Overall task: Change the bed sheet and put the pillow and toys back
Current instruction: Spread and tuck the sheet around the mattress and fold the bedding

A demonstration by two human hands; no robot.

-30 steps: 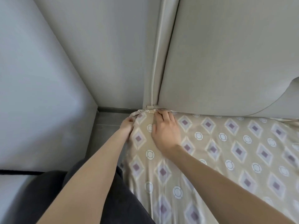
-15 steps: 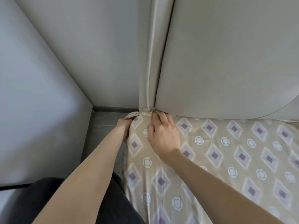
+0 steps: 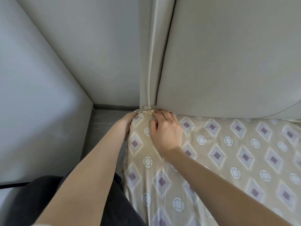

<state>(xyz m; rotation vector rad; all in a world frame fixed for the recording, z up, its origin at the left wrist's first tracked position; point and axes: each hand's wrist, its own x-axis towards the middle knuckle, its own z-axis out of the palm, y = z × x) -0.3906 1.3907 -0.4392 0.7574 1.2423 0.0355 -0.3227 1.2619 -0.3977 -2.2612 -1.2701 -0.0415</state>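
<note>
Both hands work at the head corner of the bed. Head view: the patterned bed sheet (image 3: 228, 160) lies spread across the mattress, fairly smooth, with its corner bunched where the mattress meets the padded headboard (image 3: 228, 62). The right hand (image 3: 166, 132) rests on top at that corner, fingers (image 3: 164, 115) curled and seemingly pinching the bunched hem against the headboard's base. The left hand (image 3: 128, 123) lies against the side of the same corner, above the grey floor (image 3: 104, 128). Its fingers are hidden behind the fabric, so whether they grip cannot be told. Progress, as judged: the sheet is laid and this corner is being tucked, not yet finished. The other corners lie outside the view. No pillow or toys appear, so putting them back is presumably yet to be done.
</note>
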